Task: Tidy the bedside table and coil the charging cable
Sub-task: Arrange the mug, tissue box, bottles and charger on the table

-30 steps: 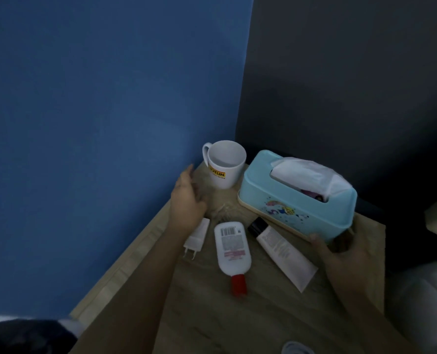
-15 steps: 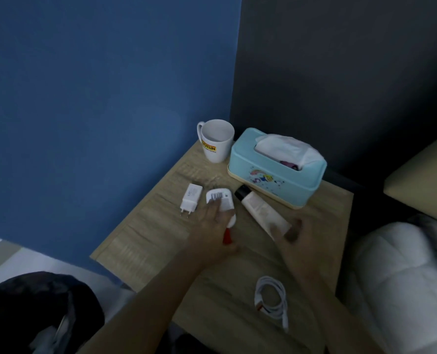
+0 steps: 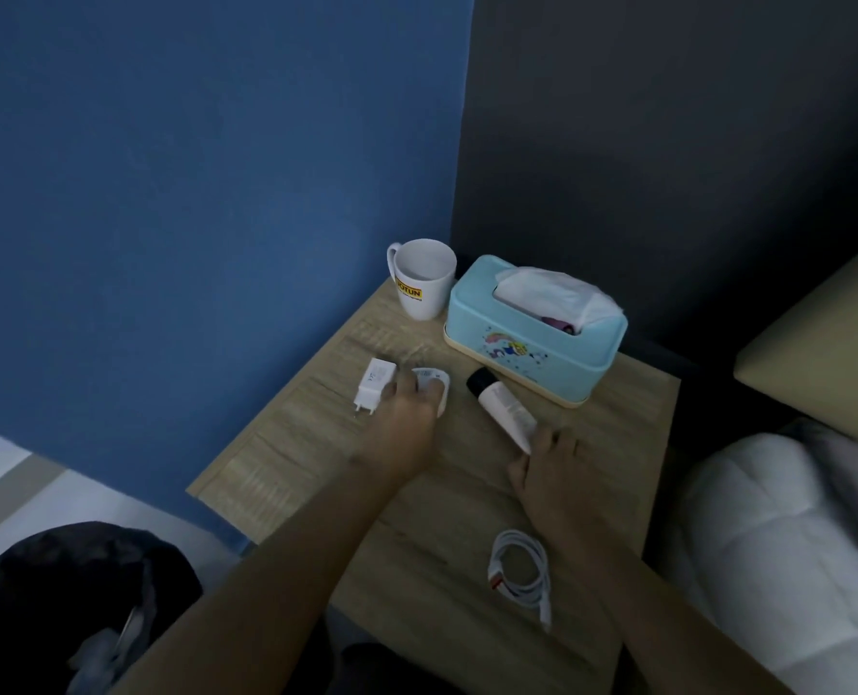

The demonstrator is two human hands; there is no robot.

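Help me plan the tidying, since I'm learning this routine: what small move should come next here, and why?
Probably close the left hand into a grip on the white bottle it covers and stand it by the mug. The bottle lies flat on the table, the cable is already coiled, and the right hand sits at the tube's end.

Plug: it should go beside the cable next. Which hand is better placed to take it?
Left. The left hand lies on the bottle, right beside the plug; the right hand is at the near end of the tube, farther away, with the bottle between.
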